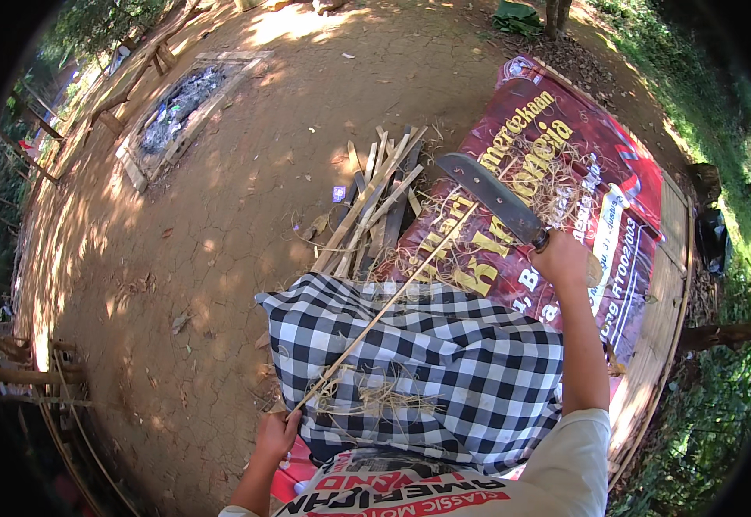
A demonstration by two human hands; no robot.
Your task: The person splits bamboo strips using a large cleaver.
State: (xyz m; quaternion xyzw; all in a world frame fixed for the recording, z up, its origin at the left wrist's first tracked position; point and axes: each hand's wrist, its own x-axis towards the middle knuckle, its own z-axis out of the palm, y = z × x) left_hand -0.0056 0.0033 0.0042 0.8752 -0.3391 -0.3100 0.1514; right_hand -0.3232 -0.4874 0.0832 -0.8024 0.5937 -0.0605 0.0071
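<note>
My right hand (562, 258) is closed round the handle of a machete (492, 191), whose wide dark blade points away and to the left above a red banner. At the lower left, my left hand (277, 433) grips the near end of a long thin bamboo strip (384, 308). The strip slants up to the right across my lap, its far end close beneath the blade; whether they touch I cannot tell. A black-and-white checked cloth (470, 362) covers my legs, with curly shavings (392, 399) scattered on it.
Split bamboo pieces (373, 202) lie heaped on the dirt ground left of the printed red banner (513, 112). More shavings (569, 185) litter the banner, which covers a bamboo platform (670, 258). Farther left is a framed ash pit (177, 108) beside a wooden rail (121, 99).
</note>
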